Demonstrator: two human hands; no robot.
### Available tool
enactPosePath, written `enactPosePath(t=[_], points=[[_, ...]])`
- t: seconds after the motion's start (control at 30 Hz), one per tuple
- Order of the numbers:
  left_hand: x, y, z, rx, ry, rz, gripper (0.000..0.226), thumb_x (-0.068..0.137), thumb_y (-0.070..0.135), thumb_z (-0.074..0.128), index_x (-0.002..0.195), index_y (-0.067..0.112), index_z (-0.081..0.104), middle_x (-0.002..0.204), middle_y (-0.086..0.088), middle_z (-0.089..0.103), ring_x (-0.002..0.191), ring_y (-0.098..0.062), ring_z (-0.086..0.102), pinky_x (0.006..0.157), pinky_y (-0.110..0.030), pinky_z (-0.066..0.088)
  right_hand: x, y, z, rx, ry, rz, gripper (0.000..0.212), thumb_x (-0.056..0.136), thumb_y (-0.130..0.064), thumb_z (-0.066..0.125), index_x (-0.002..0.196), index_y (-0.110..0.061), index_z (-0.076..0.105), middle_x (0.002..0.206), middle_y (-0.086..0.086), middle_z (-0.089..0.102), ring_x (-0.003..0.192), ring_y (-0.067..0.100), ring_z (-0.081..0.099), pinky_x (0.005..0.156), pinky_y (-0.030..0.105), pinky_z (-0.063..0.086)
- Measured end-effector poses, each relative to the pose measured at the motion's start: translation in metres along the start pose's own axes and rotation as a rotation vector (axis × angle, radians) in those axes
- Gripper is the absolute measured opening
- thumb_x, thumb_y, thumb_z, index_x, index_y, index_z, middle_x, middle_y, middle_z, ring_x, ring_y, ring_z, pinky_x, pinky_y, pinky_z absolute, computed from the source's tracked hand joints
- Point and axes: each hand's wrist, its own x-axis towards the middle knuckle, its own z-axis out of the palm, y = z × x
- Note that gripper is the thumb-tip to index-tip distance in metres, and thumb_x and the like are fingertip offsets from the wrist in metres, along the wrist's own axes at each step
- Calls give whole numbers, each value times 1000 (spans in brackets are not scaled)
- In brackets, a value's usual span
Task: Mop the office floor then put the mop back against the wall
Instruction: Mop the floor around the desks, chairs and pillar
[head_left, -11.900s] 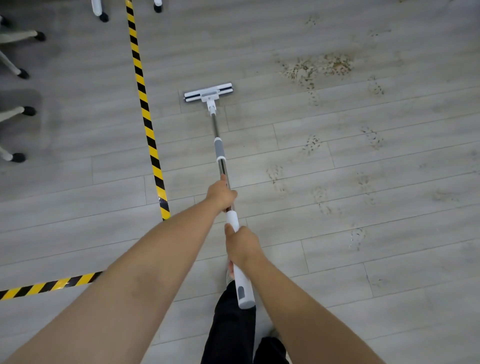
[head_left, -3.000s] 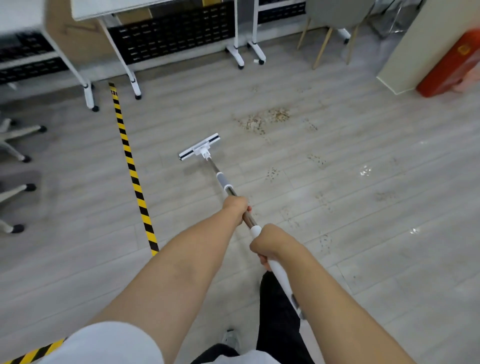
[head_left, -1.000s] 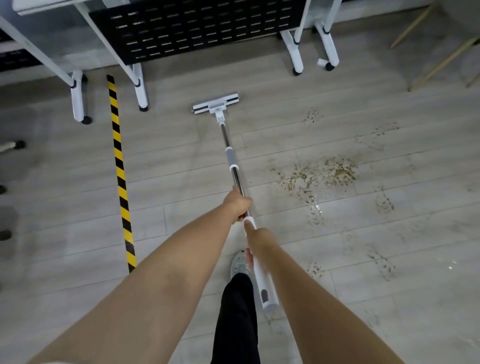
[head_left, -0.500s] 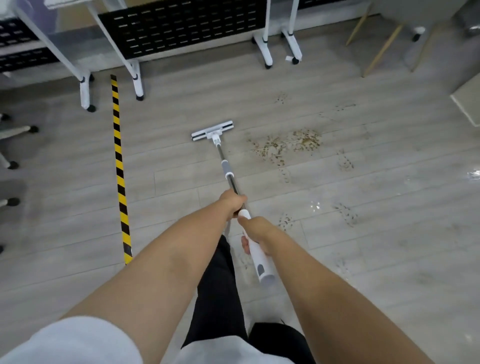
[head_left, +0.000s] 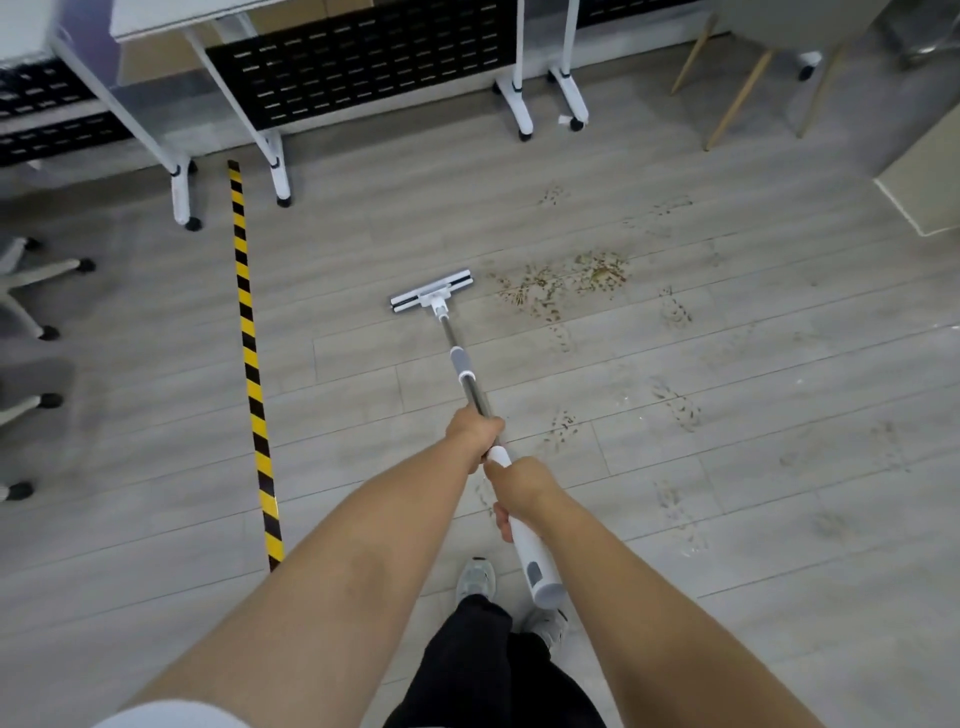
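A: Two hands on one mop (head_left: 470, 382). Far left of the grip, chair bases (head_left: 31, 291), then the yellow-black floor tape (head_left: 253, 364) running toward white desk legs (head_left: 183, 195).

B: Grip itself?

A: Left hand (head_left: 474, 434) wrapped tight on the metal shaft, ahead of and just touching the right hand (head_left: 519, 486), which is closed around the white handle section. Handle end hangs behind the right hand, above the shoes (head_left: 475, 577).

B: Mop head?

A: Mop head (head_left: 432, 297) flat on the floor (head_left: 156, 441), well ahead of both hands, a bit left. Its right end sits just beside the big brown dirt patch (head_left: 566, 280), apparently not on it yet.

B: Progress?

A: Early to middle, I'd judge. Right of the grip, muddy footprints (head_left: 678, 408) trail untouched, plus some ahead near the chair legs (head_left: 737, 98). Patch is uncleaned. Some wet glints far right. Left to do: patch, prints, then mop to the wall.

B: Any text or brands?

A: None readable. Gray mark on the handle, no lettering visible.
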Motion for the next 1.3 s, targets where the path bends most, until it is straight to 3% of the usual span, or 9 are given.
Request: enactPosePath(t=[0.2,0.43,0.6,0.73,0.97,1.3], points=[[44,9,-4,-15,23,30,21,82,15,59,103,12,60,96,-18,72,87,-36,73,73,-45,63,30,-25,6,0,28,41,37,104,-36,43,94,-2,53,41,10,53,37,25,50,58,38,50],[109,47,-46,62,73,64,22,82,12,58,104,11,61,94,-19,73,84,-36,74,68,-44,63,75,-90,29,-30,25,5,46,105,-43,42,106,2,55,55,15,61,45,28,55,70,44,57],[139,66,-58,131,71,83,21,89,13,60,109,8,60,98,-19,72,85,-35,73,62,-39,62,111,-111,35,-1,46,0,42,104,-42,44,109,-1,54,55,12,58,39,25,53,50,32,50],[142,41,-44,209,34,54,25,92,16,59,116,14,53,106,-15,69,90,-35,72,75,-45,63,124,-80,41,-18,42,37,46,104,-47,43,97,-2,54,54,11,59,35,23,51,47,29,49],[137,-10,-17,354,54,46,51,97,21,54,145,15,38,117,-14,67,97,-35,71,85,-43,60,128,-20,54,-132,49,20,55,104,-53,34,104,-3,57,47,6,58,34,19,54,48,24,44],[70,-74,29,350,57,68,38,96,22,55,132,15,43,116,-13,66,95,-36,71,83,-45,60,92,75,48,-29,61,19,49,103,-51,41,101,-3,55,55,10,58,34,21,52,49,32,53]])
